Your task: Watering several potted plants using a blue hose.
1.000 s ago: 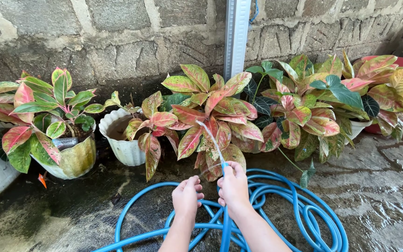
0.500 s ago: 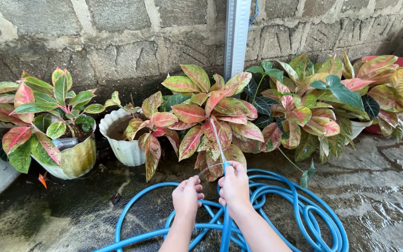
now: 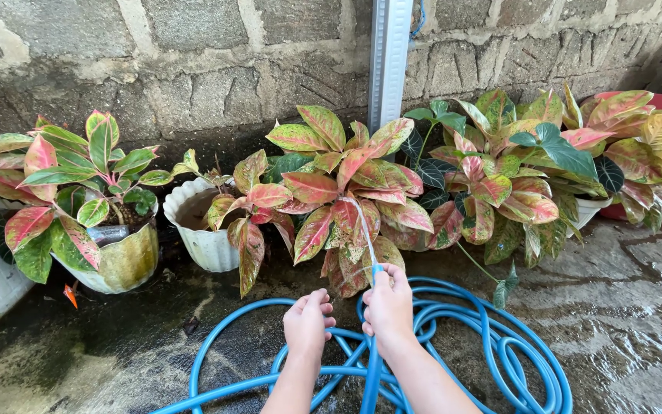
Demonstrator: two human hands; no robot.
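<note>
Seen from the head camera, a person's right hand (image 3: pixel 389 307) is closed around the end of a blue garden hose (image 3: pixel 371 368), thumb pressed over its mouth, sending a thin jet of water (image 3: pixel 363 226) up into the pink-and-green leaves of a potted plant (image 3: pixel 342 188) against a stone block wall (image 3: pixel 193 61). The left hand (image 3: pixel 307 322) hovers just beside it with fingers curled into a loose fist; it appears to hold nothing, though its underside is hidden. The rest of the hose lies in loose coils on the wet concrete floor (image 3: pixel 622 307), below and to the right of the hands. To the left stand a white ribbed pot (image 3: pixel 201 241) and a yellowed pot (image 3: pixel 124 264) with similar foliage; more variegated plants (image 3: pixel 545 169) crowd the right. A pale vertical pipe (image 3: pixel 389 57) runs down the wall behind the sprayed plant.
</note>
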